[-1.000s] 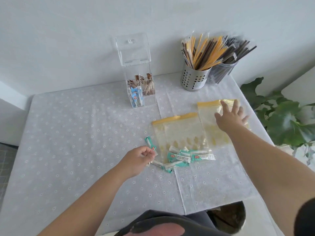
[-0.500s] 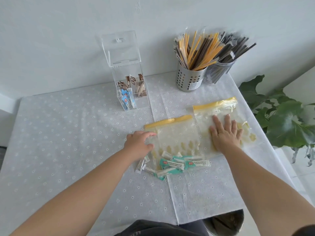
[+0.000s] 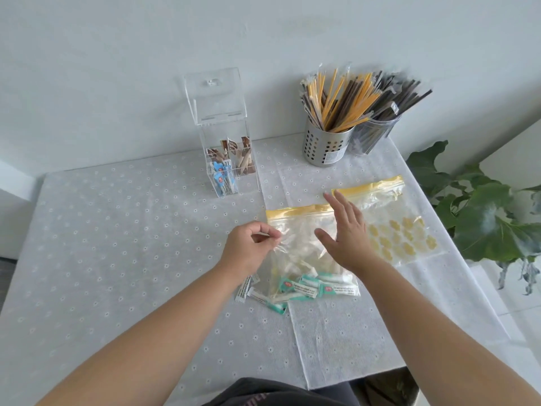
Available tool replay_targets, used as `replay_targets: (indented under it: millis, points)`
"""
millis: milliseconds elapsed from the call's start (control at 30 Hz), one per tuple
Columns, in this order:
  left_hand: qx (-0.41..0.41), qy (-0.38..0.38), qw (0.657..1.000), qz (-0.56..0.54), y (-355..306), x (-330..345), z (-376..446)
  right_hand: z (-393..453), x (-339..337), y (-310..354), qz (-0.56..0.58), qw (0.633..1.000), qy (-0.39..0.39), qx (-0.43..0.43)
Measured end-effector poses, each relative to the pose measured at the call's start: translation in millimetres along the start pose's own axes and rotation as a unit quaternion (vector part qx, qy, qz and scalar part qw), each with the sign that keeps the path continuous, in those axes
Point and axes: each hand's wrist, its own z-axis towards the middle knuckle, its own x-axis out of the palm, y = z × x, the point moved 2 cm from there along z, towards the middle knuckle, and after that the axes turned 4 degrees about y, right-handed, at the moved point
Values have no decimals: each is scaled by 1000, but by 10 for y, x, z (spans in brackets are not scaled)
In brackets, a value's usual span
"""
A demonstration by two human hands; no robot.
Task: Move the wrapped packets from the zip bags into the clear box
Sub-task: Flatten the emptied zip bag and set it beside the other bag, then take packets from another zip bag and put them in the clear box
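Observation:
Two clear zip bags with yellow seals lie on the table. My left hand (image 3: 248, 249) pinches the left edge of the nearer zip bag (image 3: 301, 230). Straight-fingered, my right hand (image 3: 344, 230) hovers over that bag's right half. Several teal-and-white wrapped packets (image 3: 304, 290) lie along the bag's near edge, some inside it and some loose on the cloth. The second zip bag (image 3: 392, 218), printed with yellow flowers, lies flat to the right. The tall clear box (image 3: 231, 159) stands behind with its lid up; it holds blue and brown packets.
A perforated metal cup (image 3: 326, 145) full of wrapped straws stands at the back right, a clear cup (image 3: 373, 133) of dark straws beside it. A leafy plant (image 3: 483, 218) is off the table's right edge. A white dotted cloth (image 3: 117, 244) covers the table.
My right hand left the flower-printed bag and moved left over the nearer bag. My left hand shifted onto that bag's left edge and now pinches it.

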Motion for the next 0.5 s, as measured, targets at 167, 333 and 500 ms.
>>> replay_targets:
  millis: [167, 333, 500]
  points:
    - [72, 40, 994, -66, -273, -188, -573, 10, -468, 740, -36, 984, 155, -85]
    - [112, -33, 986, -118, -400, -621, -1071, -233, -774, 1390, 43, 966, 241, -84]
    - [172, -160, 968, -88, -384, -1086, -1318, -380, -697, 1945, 149, 941, 282, -110]
